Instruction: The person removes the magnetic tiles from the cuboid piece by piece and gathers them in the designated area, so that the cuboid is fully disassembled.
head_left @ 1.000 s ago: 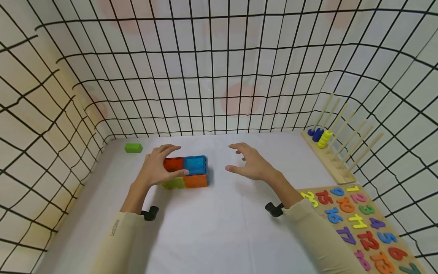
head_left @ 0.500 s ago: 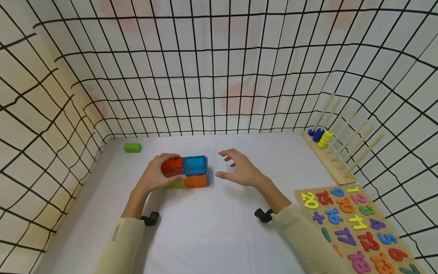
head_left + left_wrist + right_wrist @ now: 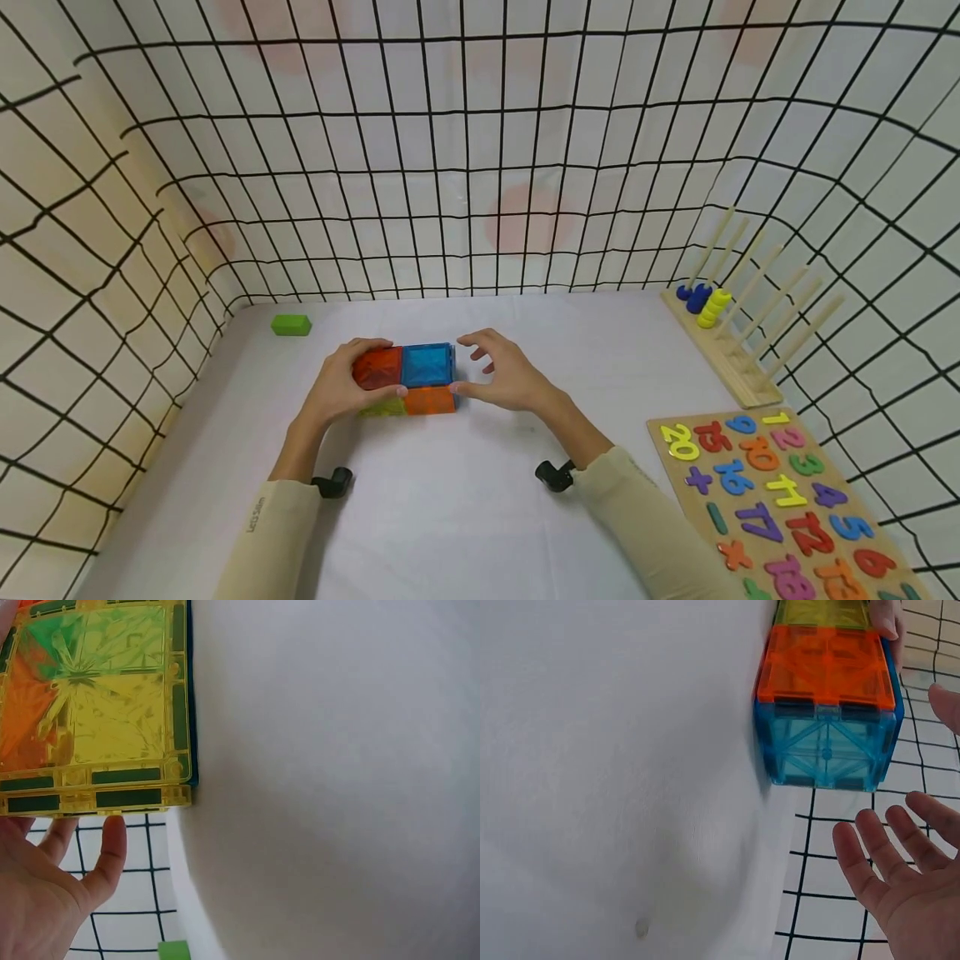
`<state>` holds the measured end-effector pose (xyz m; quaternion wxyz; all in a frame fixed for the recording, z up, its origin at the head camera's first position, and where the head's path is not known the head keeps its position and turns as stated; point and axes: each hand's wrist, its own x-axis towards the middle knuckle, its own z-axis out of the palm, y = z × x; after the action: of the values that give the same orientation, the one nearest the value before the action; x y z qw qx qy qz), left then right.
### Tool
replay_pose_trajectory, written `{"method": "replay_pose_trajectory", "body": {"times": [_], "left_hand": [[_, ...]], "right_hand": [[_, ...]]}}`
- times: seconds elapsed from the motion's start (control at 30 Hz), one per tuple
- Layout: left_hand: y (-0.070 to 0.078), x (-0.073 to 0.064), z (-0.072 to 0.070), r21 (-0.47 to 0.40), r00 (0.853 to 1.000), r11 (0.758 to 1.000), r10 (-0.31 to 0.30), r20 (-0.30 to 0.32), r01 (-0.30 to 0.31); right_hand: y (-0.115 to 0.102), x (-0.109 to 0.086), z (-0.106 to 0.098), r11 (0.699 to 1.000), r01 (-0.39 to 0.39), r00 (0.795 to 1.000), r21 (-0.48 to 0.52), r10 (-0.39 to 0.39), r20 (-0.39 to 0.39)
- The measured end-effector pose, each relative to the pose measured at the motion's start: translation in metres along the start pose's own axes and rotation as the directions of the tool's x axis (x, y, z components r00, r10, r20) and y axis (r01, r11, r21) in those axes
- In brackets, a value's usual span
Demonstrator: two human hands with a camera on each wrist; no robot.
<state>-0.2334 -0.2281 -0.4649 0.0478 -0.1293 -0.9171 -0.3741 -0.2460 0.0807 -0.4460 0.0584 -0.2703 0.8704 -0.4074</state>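
Note:
A box of see-through magnetic tiles (image 3: 427,365) lies lengthwise on the white table, with red and blue on top and yellow-green and orange along the front. My left hand (image 3: 333,383) grips its left end, thumb on the front side and fingers over the far edge. In the left wrist view a yellow tile (image 3: 116,720) forms part of the box near that hand. My right hand (image 3: 512,379) is spread at the box's right end, thumb by the front corner. The right wrist view shows the blue end tile (image 3: 825,754) facing its parted fingers.
A green block (image 3: 291,325) lies at the back left. Along the right stand a wooden peg board (image 3: 738,367) with blue and yellow beads and a number puzzle board (image 3: 660,429). Black wire mesh (image 3: 465,171) encloses the back and sides.
My right hand has moved left, up to the box's right end. My left hand has closed in on the left end, and the box has hardly moved.

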Motion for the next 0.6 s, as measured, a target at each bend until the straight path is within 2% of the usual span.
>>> {"method": "replay_pose_trajectory", "body": {"times": [0.33, 0.6], "left_hand": [[-0.003, 0.000, 0.003, -0.065, 1.000, 0.998, 0.018, -0.022, -0.019], [-0.005, -0.001, 0.005, -0.084, 0.999, 0.996, 0.023, -0.038, -0.026]], "right_hand": [[-0.005, 0.013, 0.012, 1.000, -0.004, 1.000, -0.023, 0.004, 0.013], [-0.006, 0.023, 0.022, 0.996, 0.034, 0.999, -0.077, -0.033, 0.010]]}}
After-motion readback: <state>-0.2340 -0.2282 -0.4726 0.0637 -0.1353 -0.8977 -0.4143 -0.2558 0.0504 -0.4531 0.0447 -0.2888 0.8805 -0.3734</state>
